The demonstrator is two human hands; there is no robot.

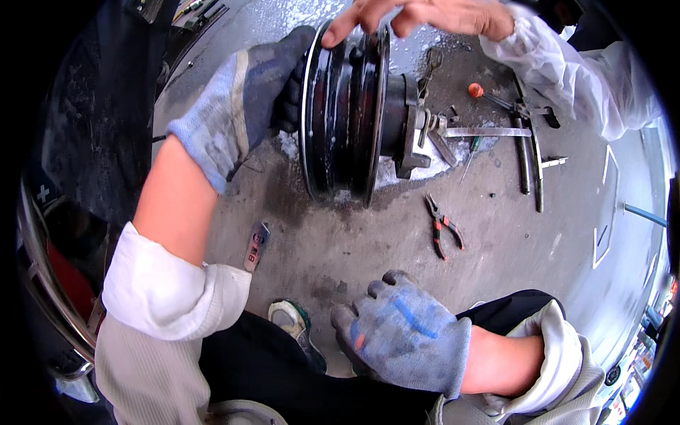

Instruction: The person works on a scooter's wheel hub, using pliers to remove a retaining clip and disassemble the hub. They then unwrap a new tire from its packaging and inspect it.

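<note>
A black steel wheel rim [333,127] stands on its edge on the wet ground in front of me. My left hand [265,92], in a grey-blue glove with dark fingers, is closed on the rim's left edge. Another person's bare hand [397,15] reaches in from the upper right and rests on the top of the rim. A hub with a metal shaft [418,138] sticks out of the rim's right side. My right hand [404,329], also gloved, is held low by my knees, away from the rim. Its fingers are curled, and whatever they may hold is hidden.
Red-handled pliers [443,227] lie right of the rim, a small knife-like tool [256,246] left of it. Farther right are long metal bars [524,156] and an orange-handled screwdriver [482,92]. A curved metal tube [53,283] edges the left side.
</note>
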